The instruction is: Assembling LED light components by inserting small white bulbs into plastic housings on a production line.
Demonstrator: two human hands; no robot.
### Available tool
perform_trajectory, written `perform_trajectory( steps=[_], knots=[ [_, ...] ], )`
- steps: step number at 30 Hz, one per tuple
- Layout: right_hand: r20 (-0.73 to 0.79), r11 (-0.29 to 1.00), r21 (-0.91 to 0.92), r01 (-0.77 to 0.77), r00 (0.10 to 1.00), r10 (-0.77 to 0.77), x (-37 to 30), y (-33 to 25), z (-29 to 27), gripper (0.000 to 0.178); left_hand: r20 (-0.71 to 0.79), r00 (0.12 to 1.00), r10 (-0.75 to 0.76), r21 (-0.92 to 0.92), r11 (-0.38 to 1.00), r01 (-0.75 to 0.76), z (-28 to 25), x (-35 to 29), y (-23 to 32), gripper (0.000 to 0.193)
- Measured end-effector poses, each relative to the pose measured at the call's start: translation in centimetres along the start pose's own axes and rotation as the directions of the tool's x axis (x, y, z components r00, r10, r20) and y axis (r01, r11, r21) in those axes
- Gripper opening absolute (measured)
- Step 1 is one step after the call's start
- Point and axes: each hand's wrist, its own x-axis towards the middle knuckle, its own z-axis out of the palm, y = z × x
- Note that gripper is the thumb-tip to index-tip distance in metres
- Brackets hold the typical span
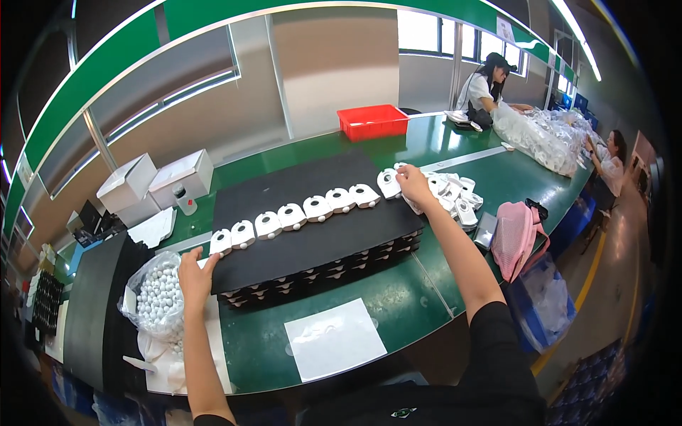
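Fingers of the right hand point(414, 186) are drawn narrow at a white plastic piece point(387, 184) by the right edge of the top black board point(305, 250); whether they grip this piece or only touch it, I cannot tell. At the opposite end, the left hand point(195, 278) has its thumb and forefinger wide apart, with the thumb at the left edge of the board, touching or just beside the leftmost piece. Between the hands, a row of similar white pieces point(317, 207) lies across the board, which rests on a stack of several boards.

As I judge, the main danger is at the right edge: a piece placed too far outward could tip over and drop to the green table point(398, 298). If either hand pushes the board sideways, the row may lose its order. The loose pile point(463, 199) is near the right forearm, so a low sleeve or elbow might scatter it. On the left, the open bag of white balls point(160, 297) is near the wrist; a careless knock could make the balls roll away.
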Motion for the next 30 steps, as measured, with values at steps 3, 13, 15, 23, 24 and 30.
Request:
perform_trajectory(
  steps=[3,13,15,23,24,30],
  knots=[
    [0.101,0.994,-0.088,-0.057,0.993,0.066,0.6,-0.3,0.8,0.021,0.149,0.980,-0.134,-0.023,0.990,0.139,1.6,1.3,-3.5,0.042],
    [0.200,1.000,-0.015,-0.012,0.980,0.015,0.4,1.0,0.2,0.021,0.206,0.979,0.013,-0.067,0.998,0.001,2.7,1.7,-2.0,0.031],
    [0.246,1.000,0.010,0.010,0.969,-0.013,-0.3,0.2,-0.1,0.027,0.214,0.977,0.022,-0.041,0.999,-0.013,2.2,1.8,-1.6,0.029],
    [0.294,0.995,-0.076,0.065,0.955,-0.040,-1.4,-0.3,-0.5,0.036,0.284,0.957,0.065,-0.025,0.998,-0.060,2.2,2.6,-1.8,0.030],
    [0.293,0.996,-0.066,0.062,0.955,-0.040,-1.4,-0.1,-0.6,0.038,0.285,0.957,0.059,-0.021,0.998,-0.055,2.3,2.7,-2.0,0.030],
    [0.284,0.987,-0.059,0.152,0.950,-0.129,-2.6,-0.7,-0.9,0.034,0.312,0.947,0.072,-0.069,0.996,-0.053,2.4,3.1,-2.0,0.031]
  ],
)
